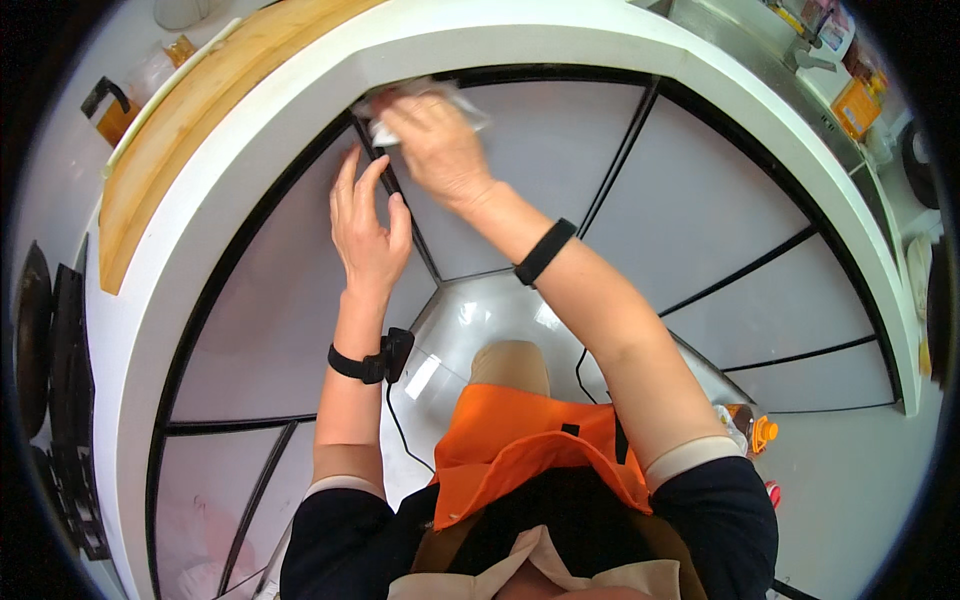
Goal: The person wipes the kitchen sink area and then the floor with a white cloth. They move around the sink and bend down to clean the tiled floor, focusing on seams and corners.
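My right hand (442, 150) is closed around a crumpled white cloth (385, 136), blurred and pressed up by the black top frame (525, 73) of the cabinet fronts, just under the counter's edge. Lower and to the left, my left hand (371, 221) is empty with its fingers apart. Its fingertips are close to the black upright strip (401, 195) between two grey cabinet panels; whether they touch it, I cannot tell. One grey panel (517, 165) lies right of the strip, another panel (262, 300) left of it. Both wrists wear black straps.
The white countertop (225, 127) curves around above the cabinets. On it are a wooden board (161, 172), a dark pan (34, 337) and a steel sink (712, 34). A bottle with an orange cap (765, 431) stands at right. Black cables hang near my body above the shiny floor (450, 330).
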Motion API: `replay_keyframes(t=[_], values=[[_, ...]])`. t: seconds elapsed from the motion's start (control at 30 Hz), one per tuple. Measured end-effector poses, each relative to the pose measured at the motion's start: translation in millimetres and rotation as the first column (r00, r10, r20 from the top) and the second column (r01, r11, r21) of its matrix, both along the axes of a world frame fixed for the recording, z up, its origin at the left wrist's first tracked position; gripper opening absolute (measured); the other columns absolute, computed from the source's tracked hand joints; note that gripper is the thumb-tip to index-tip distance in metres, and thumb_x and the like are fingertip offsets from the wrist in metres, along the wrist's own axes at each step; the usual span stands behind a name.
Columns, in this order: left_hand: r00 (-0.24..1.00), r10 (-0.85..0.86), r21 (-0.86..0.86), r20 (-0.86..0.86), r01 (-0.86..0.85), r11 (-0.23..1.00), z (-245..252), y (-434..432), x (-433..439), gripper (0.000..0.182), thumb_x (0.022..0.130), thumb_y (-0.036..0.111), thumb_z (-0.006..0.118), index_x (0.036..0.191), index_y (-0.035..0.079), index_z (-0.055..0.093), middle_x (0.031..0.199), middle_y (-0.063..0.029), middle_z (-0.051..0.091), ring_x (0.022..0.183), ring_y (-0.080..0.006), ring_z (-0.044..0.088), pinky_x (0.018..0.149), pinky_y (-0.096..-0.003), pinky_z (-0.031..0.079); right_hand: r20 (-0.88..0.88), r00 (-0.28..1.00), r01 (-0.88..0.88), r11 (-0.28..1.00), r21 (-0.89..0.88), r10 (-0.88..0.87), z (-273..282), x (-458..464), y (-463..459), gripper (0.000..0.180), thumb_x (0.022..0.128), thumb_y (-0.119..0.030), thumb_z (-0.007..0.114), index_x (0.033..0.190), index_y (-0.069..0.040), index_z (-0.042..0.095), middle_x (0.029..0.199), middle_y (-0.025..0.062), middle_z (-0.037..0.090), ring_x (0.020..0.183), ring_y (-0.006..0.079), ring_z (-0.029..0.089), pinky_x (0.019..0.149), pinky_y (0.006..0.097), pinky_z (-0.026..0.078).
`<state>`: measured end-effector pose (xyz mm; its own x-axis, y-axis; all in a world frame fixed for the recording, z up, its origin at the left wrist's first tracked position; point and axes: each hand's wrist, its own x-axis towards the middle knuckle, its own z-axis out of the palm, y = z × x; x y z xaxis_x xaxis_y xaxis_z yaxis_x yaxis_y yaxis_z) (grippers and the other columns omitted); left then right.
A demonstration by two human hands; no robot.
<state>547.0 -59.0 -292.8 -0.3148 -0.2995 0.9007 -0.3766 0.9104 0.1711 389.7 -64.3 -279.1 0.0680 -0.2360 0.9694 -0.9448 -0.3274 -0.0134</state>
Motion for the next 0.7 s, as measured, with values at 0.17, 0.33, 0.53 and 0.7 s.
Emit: replay_keyframes(t=[0.17, 0.33, 0.53, 0.7], values=[[1.0, 0.0, 0.022, 0.018, 0.0, 1.0, -3, -5, 16, 0.041, 0.08, 0.001, 0.059, 0.122, 0.003, 0.059, 0.137, -0.0188, 0.052, 0.124, -0.0374, 0.051, 0.103, -0.0439, 0.042, -0.229, 0.971, 0.102, 0.984, 0.144, -0.067, -7, -24, 11, 0.044, 0.084, -0.008, 0.056, 0.127, -0.019, 0.061, 0.126, -0.0013, 0.061, 0.103, 0.0197, 0.06, 0.098, 0.036, 0.048], [0.998, 0.03, -0.006, 0.046, -0.03, 1.0, -18, -9, 15, 0.043, 0.078, 0.001, 0.06, 0.121, 0.003, 0.059, 0.138, -0.0186, 0.052, 0.13, -0.0369, 0.047, 0.107, -0.0456, 0.04, -0.02, 0.875, 0.479, 0.857, 0.189, -0.484, -29, -93, 45, 0.058, 0.079, -0.008, 0.064, 0.135, -0.023, 0.054, 0.153, 0.0108, 0.037, 0.122, 0.0316, 0.05, 0.1, 0.0546, 0.039], [0.998, 0.025, 0.047, 0.058, -0.028, 0.998, -22, -20, 5, 0.042, 0.078, 0.003, 0.06, 0.12, 0.002, 0.06, 0.137, -0.017, 0.052, 0.128, -0.0363, 0.048, 0.106, -0.0447, 0.04, -0.095, 0.94, 0.337, 0.938, 0.085, -0.329, -45, -53, 8, 0.062, 0.081, -0.003, 0.061, 0.14, -0.02, 0.051, 0.147, 0.0087, 0.045, 0.127, 0.0272, 0.049, 0.103, 0.0463, 0.042], [0.999, -0.006, 0.076, 0.042, 0.003, 0.997, -19, -24, 1, 0.042, 0.079, 0.003, 0.061, 0.121, 0.004, 0.06, 0.136, -0.0186, 0.053, 0.123, -0.0373, 0.051, 0.105, -0.0455, 0.04, -0.074, 0.995, -0.082, 0.984, -0.156, 0.071, -11, -47, 33, 0.047, 0.08, 0.002, 0.059, 0.125, -0.012, 0.066, 0.128, 0.0079, 0.064, 0.105, 0.0274, 0.064, 0.097, 0.0419, 0.049]])
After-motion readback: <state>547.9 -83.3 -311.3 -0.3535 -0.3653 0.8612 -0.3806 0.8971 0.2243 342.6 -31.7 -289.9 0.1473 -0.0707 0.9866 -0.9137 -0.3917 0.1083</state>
